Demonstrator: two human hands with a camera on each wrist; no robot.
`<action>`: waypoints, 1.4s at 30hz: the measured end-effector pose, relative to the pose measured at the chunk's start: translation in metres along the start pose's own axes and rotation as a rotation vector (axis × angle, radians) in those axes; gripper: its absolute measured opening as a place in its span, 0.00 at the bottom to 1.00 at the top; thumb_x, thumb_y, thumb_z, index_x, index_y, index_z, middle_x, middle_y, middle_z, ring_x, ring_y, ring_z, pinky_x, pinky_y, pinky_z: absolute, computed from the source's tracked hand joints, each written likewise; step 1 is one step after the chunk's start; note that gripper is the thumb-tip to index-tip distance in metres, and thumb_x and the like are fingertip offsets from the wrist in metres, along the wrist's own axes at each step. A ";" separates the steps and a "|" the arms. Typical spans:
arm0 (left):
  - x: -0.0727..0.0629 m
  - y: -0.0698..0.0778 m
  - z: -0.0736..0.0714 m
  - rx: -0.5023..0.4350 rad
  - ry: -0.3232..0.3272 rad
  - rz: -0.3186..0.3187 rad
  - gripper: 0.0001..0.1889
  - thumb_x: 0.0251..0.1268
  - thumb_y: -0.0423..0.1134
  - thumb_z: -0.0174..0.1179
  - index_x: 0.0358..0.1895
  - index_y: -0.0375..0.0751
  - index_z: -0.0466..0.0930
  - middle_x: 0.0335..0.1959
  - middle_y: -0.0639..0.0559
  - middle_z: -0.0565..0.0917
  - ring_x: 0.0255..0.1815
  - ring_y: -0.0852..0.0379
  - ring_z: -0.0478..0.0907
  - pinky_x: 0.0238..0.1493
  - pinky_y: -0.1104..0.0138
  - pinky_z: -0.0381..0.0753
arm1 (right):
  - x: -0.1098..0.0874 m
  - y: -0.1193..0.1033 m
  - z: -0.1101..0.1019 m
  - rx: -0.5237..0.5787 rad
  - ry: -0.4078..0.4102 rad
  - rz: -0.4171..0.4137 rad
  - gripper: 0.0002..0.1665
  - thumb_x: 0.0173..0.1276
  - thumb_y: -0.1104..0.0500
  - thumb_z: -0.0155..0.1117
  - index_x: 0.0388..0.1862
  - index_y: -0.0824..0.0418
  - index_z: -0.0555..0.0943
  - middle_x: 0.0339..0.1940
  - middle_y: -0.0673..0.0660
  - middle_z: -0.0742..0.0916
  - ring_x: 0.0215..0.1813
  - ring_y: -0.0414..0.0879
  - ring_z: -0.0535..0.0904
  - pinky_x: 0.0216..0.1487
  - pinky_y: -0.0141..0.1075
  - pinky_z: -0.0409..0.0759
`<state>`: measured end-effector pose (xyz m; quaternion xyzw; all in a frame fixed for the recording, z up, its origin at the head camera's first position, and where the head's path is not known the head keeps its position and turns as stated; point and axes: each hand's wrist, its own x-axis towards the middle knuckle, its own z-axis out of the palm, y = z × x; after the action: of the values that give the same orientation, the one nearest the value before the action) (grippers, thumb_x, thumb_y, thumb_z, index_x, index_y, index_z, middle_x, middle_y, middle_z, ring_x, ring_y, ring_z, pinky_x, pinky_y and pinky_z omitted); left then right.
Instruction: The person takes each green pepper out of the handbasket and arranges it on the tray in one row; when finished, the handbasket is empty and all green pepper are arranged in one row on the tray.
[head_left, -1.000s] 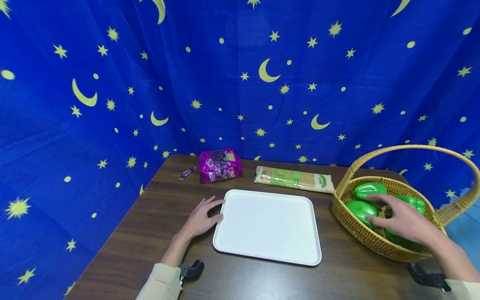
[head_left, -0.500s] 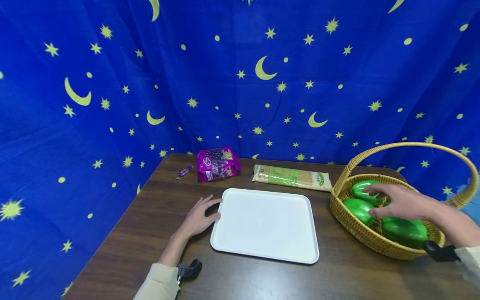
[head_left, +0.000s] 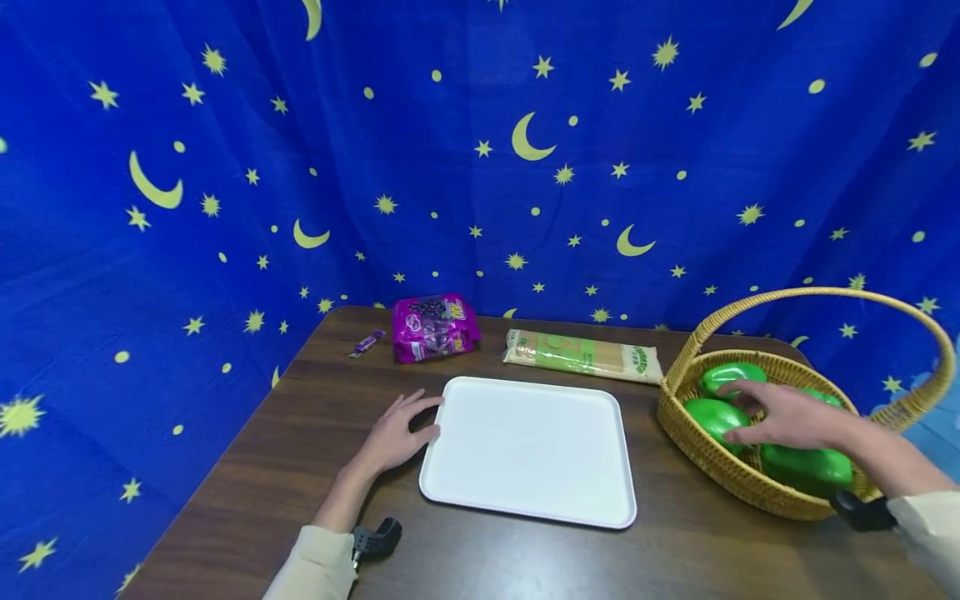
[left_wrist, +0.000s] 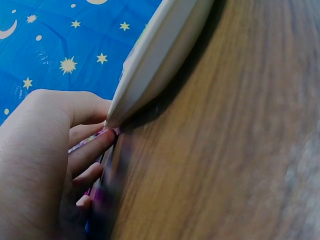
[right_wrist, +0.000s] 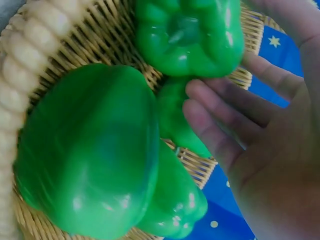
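Several green bell peppers lie in a wicker basket [head_left: 697,448] at the right. My right hand [head_left: 795,417] reaches into it, thumb and fingers spread at the right side of the leftmost pepper [head_left: 708,417]. In the right wrist view its loosely bent fingers [right_wrist: 215,107] are at the lower edge of one bell pepper [right_wrist: 190,45], and a larger pepper [right_wrist: 90,155] fills the left. A white rectangular tray [head_left: 528,450] lies mid-table. Against its left edge rests my left hand [head_left: 397,435], with thumb and index fingertip at the rim and the other fingers relaxed.
A purple candy bag [head_left: 435,328] and a small wrapped candy [head_left: 367,342] lie at the back left. Behind the tray is a long noodle packet [head_left: 583,356]. The basket's tall handle [head_left: 817,292] arches over it. A blue star-patterned curtain [head_left: 420,150] hangs behind the table.
My right hand rose slightly and moved back over the basket, then lowered a little toward the peppers. The left hand stays at the tray's edge. The view shifted slightly.
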<state>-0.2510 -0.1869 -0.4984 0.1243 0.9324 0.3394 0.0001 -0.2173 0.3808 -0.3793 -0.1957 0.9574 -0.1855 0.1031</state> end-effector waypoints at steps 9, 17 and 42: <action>-0.002 0.000 0.001 -0.003 -0.010 -0.021 0.24 0.63 0.50 0.62 0.63 0.60 0.75 0.71 0.42 0.65 0.72 0.33 0.51 0.64 0.33 0.50 | 0.002 -0.002 0.012 -0.015 0.033 0.013 0.42 0.52 0.38 0.73 0.59 0.60 0.72 0.45 0.61 0.82 0.44 0.54 0.79 0.36 0.41 0.78; 0.000 0.003 0.001 -0.012 -0.015 -0.025 0.23 0.63 0.50 0.61 0.63 0.60 0.75 0.71 0.43 0.65 0.72 0.33 0.51 0.65 0.33 0.50 | 0.000 0.000 0.006 0.024 0.005 0.010 0.43 0.54 0.46 0.74 0.63 0.65 0.70 0.36 0.54 0.79 0.30 0.42 0.74 0.26 0.35 0.74; 0.000 0.001 0.004 -0.012 0.014 -0.023 0.23 0.61 0.48 0.62 0.61 0.58 0.77 0.69 0.43 0.67 0.72 0.36 0.53 0.67 0.38 0.51 | 0.008 -0.008 -0.005 -0.115 0.087 -0.049 0.43 0.56 0.35 0.68 0.62 0.61 0.74 0.53 0.63 0.81 0.50 0.60 0.78 0.43 0.56 0.79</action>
<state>-0.2508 -0.1838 -0.5006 0.1111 0.9317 0.3457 -0.0020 -0.2227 0.3719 -0.3728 -0.2166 0.9650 -0.1409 0.0454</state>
